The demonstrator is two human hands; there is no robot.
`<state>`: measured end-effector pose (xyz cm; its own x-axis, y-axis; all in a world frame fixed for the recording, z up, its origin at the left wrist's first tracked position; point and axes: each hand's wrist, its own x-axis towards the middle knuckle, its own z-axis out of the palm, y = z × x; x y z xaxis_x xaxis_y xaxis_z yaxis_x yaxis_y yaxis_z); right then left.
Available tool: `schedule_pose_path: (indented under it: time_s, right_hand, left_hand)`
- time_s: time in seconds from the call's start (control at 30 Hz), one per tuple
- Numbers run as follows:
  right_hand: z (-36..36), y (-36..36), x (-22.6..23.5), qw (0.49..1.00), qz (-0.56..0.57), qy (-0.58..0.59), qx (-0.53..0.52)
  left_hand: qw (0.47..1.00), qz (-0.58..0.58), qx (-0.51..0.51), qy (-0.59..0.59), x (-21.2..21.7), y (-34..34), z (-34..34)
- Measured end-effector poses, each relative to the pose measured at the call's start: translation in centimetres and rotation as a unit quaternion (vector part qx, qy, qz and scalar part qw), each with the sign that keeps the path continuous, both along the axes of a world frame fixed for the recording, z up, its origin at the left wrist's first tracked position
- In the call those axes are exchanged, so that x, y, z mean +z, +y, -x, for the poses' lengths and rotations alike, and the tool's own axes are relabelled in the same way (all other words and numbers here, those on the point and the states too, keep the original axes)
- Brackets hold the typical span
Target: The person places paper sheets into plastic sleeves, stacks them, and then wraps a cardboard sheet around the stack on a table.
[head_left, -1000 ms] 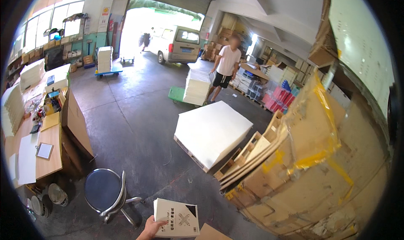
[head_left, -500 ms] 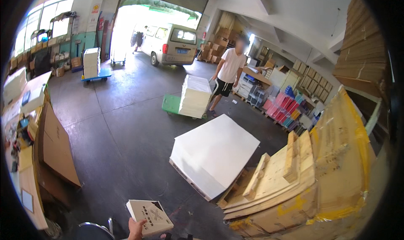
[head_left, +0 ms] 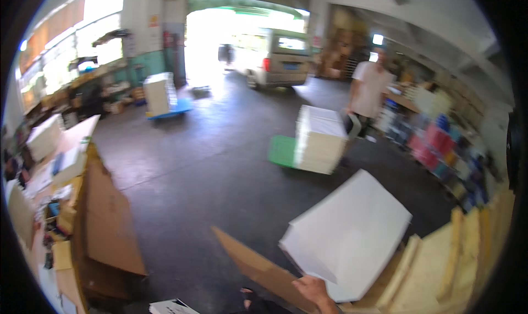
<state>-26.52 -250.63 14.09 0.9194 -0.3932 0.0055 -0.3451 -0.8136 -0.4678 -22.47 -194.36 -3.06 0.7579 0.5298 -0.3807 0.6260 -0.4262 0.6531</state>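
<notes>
My right hand (head_left: 312, 290) reaches up from the lower edge, its fingers closed over the upper edge of a brown cardboard sheet (head_left: 258, 267). The sheet stands tilted in front of me, beside a large white-topped stack (head_left: 352, 237). At the bottom left, part of a white booklet (head_left: 171, 307) with dark print pokes into the picture. My left hand is out of view, so its hold on the booklet is hidden.
A person (head_left: 368, 91) stands behind a green trolley (head_left: 281, 151) loaded with a white paper stack (head_left: 319, 141). Wooden boards (head_left: 429, 270) lie at right. A cluttered workbench (head_left: 71, 198) runs along the left. Farther off are a blue trolley (head_left: 170, 109) and a parked van (head_left: 283, 61).
My right hand has come into view on the cardboard sheet, which now stands tilted up. My left hand has dropped out of view and the booklet sits lower. The view has turned left.
</notes>
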Motion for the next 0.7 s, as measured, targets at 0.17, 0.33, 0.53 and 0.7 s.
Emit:
schedule_pose_path:
  time_s: [0.17, 0.33, 0.53, 0.7]
  right_hand:
    - [-22.2, -2.6, 5.9, 0.986, 0.002, -0.136, 0.100]
    - [-39.3, -2.9, 15.6, 0.943, -0.060, -0.284, 0.163]
    - [-55.1, -3.7, 15.8, 0.888, -0.257, -0.380, -0.011]
    - [-73.3, -2.9, 17.4, 0.774, -0.461, -0.426, -0.083]
  left_hand:
    - [0.973, -0.169, -0.015, 0.155, -0.1, 1.2, -1.9]
    - [0.955, -0.124, 0.129, 0.236, -2.1, -1.8, -6.7]
    - [0.910, -0.045, 0.289, 0.294, -6.0, -4.5, -20.3]
    - [0.893, 0.043, 0.375, 0.247, -9.9, -4.7, -38.0]
